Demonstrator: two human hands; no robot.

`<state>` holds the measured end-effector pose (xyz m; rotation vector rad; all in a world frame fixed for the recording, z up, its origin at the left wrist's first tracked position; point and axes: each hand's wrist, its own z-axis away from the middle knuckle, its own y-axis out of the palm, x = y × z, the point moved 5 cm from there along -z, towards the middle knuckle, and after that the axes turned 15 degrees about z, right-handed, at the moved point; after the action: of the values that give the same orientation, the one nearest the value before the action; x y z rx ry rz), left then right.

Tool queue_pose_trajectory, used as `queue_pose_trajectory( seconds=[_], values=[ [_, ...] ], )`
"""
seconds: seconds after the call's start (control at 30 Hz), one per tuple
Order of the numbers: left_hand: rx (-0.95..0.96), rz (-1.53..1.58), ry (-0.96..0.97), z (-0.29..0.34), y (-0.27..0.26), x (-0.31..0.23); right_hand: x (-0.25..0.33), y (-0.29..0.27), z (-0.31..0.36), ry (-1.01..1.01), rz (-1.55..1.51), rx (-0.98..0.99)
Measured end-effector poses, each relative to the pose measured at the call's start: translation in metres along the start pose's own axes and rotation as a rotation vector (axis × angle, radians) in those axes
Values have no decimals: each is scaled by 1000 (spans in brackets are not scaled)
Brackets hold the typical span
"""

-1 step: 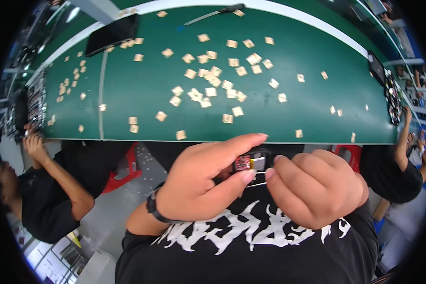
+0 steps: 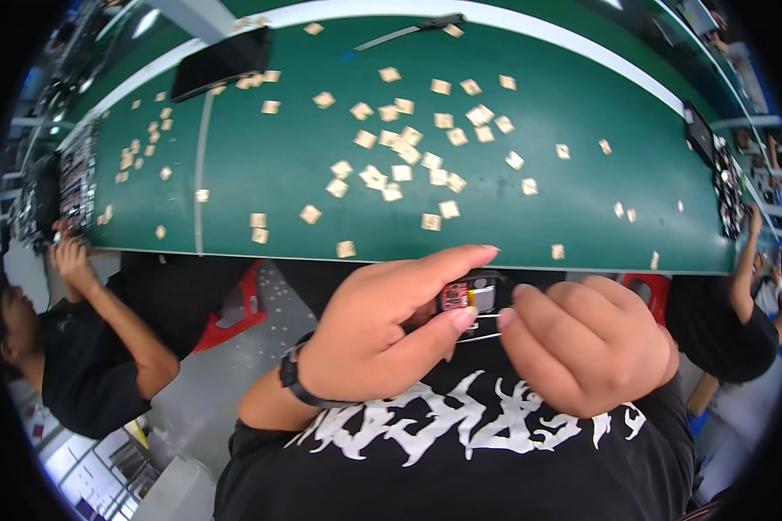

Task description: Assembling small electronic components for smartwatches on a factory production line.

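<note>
1. Our left hand (image 2: 369, 326) keeps a narrow hold on a small black device (image 2: 473, 293), thumb on the near edge and forefinger stretched along the far side.
2. Our right hand (image 2: 591, 347) is curled into a tight pinch beside it, seemingly on a thin pale piece (image 2: 482, 337) that runs leftward below the device; what the piece is, we cannot tell.
3. Held just off the near edge of the green table (image 2: 278, 165), in front of our black shirt (image 2: 339, 486), the device shows its open face: a red circuit board (image 2: 454, 298) toward the left, a silver-grey block (image 2: 482, 300) toward the right, and a yellow strip between them.
4. What has just changed is slight — table, people and hands all sit a little further right in the view, so we judge that the head camera turned.
5. Our grip looks the same as before, and the scattered pale squares (image 2: 401, 173) keep their pattern on the tabletop.
6. For the work in hand, we read this as a steady moment — the device braced by one hand, the other working close at its right end, with no part visibly shifted.
</note>
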<state>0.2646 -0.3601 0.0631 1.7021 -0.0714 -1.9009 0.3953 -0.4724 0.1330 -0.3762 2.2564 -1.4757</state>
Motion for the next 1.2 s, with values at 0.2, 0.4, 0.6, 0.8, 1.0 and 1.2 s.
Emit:
queue_pose_trajectory(
  seconds=[0.2,0.4,0.6,0.8,1.0,1.2],
  values=[
    [-324,-111,180,15,-46,-2,-30,-4,42,435,-4,102],
    [-822,-168,353,46,-150,-9,-73,6,141,1021,8,168],
    [-1251,-452,402,156,-322,-39,-110,6,250,1396,245,123],
    [-1336,-797,45,129,-322,-86,-149,-17,361,1732,426,60],
    [-1028,-1552,52,95,-381,-137,-233,-3,439,1934,479,-203],
    [-1171,-1527,249,70,-353,-160,-285,8,472,1937,632,-303]
  ],
)
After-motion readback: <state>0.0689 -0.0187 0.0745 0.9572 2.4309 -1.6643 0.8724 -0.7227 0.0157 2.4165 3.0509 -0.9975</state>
